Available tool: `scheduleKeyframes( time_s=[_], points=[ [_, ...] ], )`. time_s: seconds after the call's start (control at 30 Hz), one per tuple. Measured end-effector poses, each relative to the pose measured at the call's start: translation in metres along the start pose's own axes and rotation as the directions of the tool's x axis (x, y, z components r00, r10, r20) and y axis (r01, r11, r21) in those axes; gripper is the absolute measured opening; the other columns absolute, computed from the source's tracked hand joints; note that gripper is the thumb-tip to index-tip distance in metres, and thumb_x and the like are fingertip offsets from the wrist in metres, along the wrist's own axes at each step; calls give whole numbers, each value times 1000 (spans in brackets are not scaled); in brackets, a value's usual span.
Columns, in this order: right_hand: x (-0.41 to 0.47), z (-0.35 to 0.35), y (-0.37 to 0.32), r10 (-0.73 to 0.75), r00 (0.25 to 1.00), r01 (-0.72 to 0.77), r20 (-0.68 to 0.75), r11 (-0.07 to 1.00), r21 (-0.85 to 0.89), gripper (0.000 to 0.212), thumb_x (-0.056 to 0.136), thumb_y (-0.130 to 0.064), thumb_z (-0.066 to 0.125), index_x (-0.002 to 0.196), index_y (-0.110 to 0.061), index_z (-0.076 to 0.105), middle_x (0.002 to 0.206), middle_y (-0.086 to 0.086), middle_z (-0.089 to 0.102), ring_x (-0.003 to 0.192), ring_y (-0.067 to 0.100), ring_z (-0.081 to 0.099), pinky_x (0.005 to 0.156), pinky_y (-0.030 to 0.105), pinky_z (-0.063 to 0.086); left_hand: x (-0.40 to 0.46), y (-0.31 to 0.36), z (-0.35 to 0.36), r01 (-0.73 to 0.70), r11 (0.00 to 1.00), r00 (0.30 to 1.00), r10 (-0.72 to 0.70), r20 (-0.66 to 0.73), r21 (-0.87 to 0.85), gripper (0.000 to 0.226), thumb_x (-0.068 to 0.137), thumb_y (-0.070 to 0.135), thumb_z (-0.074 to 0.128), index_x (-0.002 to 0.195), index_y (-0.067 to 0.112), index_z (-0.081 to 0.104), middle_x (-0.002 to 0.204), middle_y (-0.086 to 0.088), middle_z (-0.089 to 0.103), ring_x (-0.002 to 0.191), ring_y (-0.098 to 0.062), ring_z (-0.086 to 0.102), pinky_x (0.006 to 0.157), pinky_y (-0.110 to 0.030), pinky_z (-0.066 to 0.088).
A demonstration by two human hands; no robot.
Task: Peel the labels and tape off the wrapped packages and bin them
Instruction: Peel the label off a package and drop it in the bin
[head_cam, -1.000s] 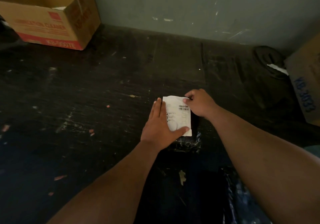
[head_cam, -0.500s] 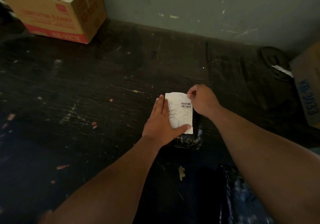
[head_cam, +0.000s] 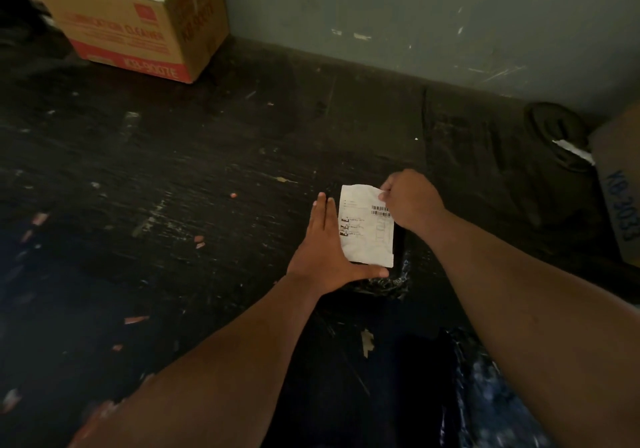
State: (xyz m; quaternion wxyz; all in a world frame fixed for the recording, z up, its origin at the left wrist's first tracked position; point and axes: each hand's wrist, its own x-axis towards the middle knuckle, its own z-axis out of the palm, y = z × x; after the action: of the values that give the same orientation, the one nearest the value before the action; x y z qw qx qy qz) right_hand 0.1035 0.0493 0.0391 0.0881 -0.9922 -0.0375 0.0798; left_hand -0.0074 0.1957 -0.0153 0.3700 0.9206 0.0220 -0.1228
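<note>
Nearest the camera I note both bare forearms reaching forward over a dark, scuffed floor, with a crinkled black plastic bag at the lower right edge, partly under the right forearm. A pale scrap lies on the dark surface between the forearms. Beyond that, the left hand lies flat with fingers straight and together and thumb spread out to the right; it presses down along the left and near edges of the package, a small parcel in glossy black wrap of which only the near and right margins show. The white label covers most of the package's top; it carries a barcode near its right edge and lines of print I cannot read. The left thumb lies just below the label's near edge. The right hand is curled, pinching the label's far right corner between thumb and fingers; that corner looks lifted and creased, though I cannot tell how much of the label has come free. Small reddish and pale scraps are scattered over the floor to the left. Farther off at right, a brown carton with blue lettering stands at the frame edge, and a dark round object with a white strip sits beside it. At far left stands an open box with red print, close to the grey-green wall.
</note>
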Motion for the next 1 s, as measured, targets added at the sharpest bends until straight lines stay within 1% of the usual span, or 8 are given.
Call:
scheduleKeyframes(
  time_s=[0.1,0.23,0.43,0.53,0.63,0.7,0.8,1.0],
  points=[
    [-5,-2,-2,-14,999,12,-40,999,-32,21,94,-28,61,107,-14,70,104,7,64,91,19,64,83,36,55,3,-1,0,27,999,999,-26,34,-19,164,49,78,84,158,14,-20,163,7,-34,154,-13,-20,126,-43,7],
    [-10,-7,6,-52,998,56,-38,993,106,11,94,-25,61,99,-18,68,99,1,60,84,13,59,71,28,48,5,1,-3,20,999,998,-18,63,-41,165,49,73,88,159,14,-20,164,6,-34,155,-12,-12,123,-39,12],
    [-20,-9,13,-113,992,121,-52,973,197,6,93,-26,64,95,-22,68,106,-3,49,84,7,52,65,17,37,5,0,-5,0,999,998,3,61,-52,164,50,70,89,159,14,-19,164,5,-32,155,-12,-12,123,-38,9],
    [-25,-9,17,-136,989,145,-54,959,241,4,92,-26,65,92,-23,67,102,-3,53,87,10,54,73,21,39,5,-3,-8,-15,1000,996,17,93,-27,164,51,68,90,158,15,-22,163,6,-35,154,-11,-14,121,-35,7],
    [-29,-10,19,-124,992,122,-16,943,309,4,93,-25,64,90,-24,65,95,-6,62,83,7,57,64,19,41,4,-5,-8,-34,999,994,35,106,-10,164,51,66,91,158,17,-24,163,7,-36,154,-10,-12,117,-32,6],
    [-32,-12,20,-123,992,117,-2,937,330,3,93,-25,64,91,-23,65,93,-8,64,84,7,58,65,20,41,3,-5,-8,-47,999,994,48,96,-17,163,52,63,92,158,18,-23,163,8,-35,154,-10,-9,117,-31,8],
    [-34,-16,19,-136,991,126,6,936,329,3,94,-25,63,93,-23,66,94,-7,64,89,10,59,72,25,44,2,-4,-8,-42,999,995,43,94,-13,162,53,63,92,158,17,-23,163,7,-35,155,-12,-10,121,-35,9],
    [-41,-20,15,-153,987,133,38,938,320,7,94,-25,62,97,-20,67,98,-4,65,92,12,60,76,27,48,4,-2,-9,-20,1000,995,22,96,-21,163,52,63,92,159,16,-22,164,6,-34,154,-12,-12,121,-36,9]
  ],
)
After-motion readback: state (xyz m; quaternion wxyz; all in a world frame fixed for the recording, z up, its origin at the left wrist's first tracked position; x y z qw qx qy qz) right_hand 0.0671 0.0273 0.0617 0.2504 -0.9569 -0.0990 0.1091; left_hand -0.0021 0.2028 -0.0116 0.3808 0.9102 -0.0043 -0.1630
